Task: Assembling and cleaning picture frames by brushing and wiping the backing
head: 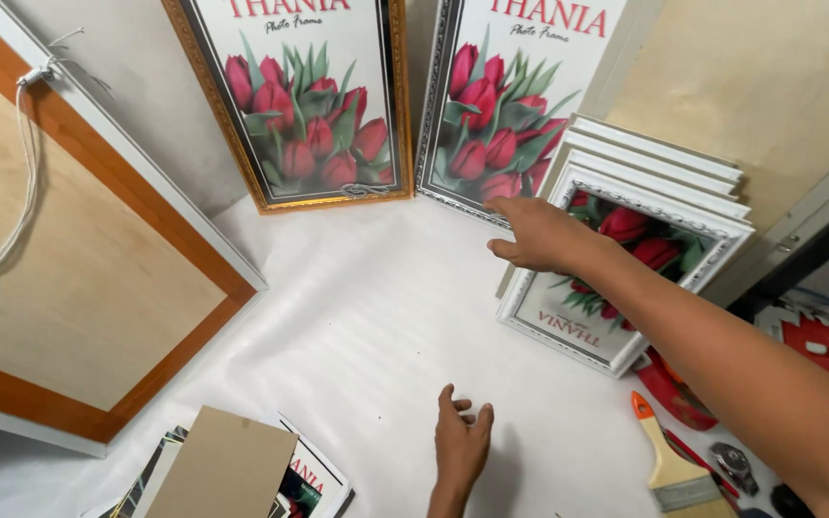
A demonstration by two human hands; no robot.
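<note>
Your right hand is reaching to the silver-framed tulip picture leaning at upper centre, fingers loose, grasping nothing yet. So it's not lifted. Left hand is resting open on the white sheet, lower centre. White frames are sitting stacked at right, gold-framed picture leaning beside, brush lower right.

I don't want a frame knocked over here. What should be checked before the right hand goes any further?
1. Right hand empty: ok, holds nothing.
2. Right hand at the white frame stack: ok, over its front frame; contact cannot tell.
3. Silver frame stable: cannot tell, it leans upright just behind the hand.
4. Left hand out of the way: ok, resting on the white sheet.
5. Paintbrush clear of the arm: ok, lies beside it.
</note>
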